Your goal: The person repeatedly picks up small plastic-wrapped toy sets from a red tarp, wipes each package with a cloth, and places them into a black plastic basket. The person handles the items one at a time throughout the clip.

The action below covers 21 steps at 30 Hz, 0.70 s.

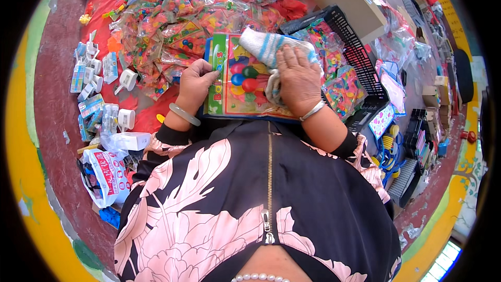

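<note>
A flat balloon packet (pixel 245 87) with a green strip and printed balloons lies in front of my body, its blue-edged backing showing along the rim. My left hand (pixel 197 84) is closed at its left edge, thumb and finger pinching the border. Over the packet's right part, my right hand (pixel 298 75) grips a white towel with blue stripes (pixel 259 46) and presses it down, fingers long across the cloth. Part of the bunched towel sticks out below the fingers, and it hides the packet's right side.
Several colourful balloon bags (pixel 177 34) are heaped beyond the packet on red sheeting. At right, a black plastic crate (pixel 360 55) holds more bags, with a cardboard box (pixel 349 5) behind it. White plastic items (pixel 127 79) and a white carrier bag (pixel 107 175) sit at left.
</note>
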### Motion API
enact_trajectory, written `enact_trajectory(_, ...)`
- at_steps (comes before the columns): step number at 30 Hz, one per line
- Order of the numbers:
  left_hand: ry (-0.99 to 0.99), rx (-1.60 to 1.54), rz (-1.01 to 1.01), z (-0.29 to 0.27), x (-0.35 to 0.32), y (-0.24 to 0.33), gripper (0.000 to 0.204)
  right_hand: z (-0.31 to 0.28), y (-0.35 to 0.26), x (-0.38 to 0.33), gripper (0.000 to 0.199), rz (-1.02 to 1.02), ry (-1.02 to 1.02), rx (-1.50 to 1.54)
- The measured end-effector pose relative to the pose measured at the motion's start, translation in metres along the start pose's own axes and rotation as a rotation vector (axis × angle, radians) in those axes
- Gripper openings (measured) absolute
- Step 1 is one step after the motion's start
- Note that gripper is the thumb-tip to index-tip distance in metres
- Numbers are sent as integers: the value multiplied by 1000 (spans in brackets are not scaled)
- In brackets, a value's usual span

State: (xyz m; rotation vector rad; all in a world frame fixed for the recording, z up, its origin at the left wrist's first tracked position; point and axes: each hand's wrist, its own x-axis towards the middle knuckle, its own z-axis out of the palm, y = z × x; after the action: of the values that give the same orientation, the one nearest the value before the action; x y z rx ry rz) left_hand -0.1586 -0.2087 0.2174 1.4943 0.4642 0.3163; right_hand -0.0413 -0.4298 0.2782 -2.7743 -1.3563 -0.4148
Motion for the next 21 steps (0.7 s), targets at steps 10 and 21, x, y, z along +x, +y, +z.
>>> enact_trajectory(10, -42, -18, -4, 1, 3, 7, 11, 12, 51, -29, 37, 260, -41, 73)
enact_trajectory(21, -163, 202, 333, 13, -12, 57, 5, -75, 163, -54, 53, 679, 144, 1018)
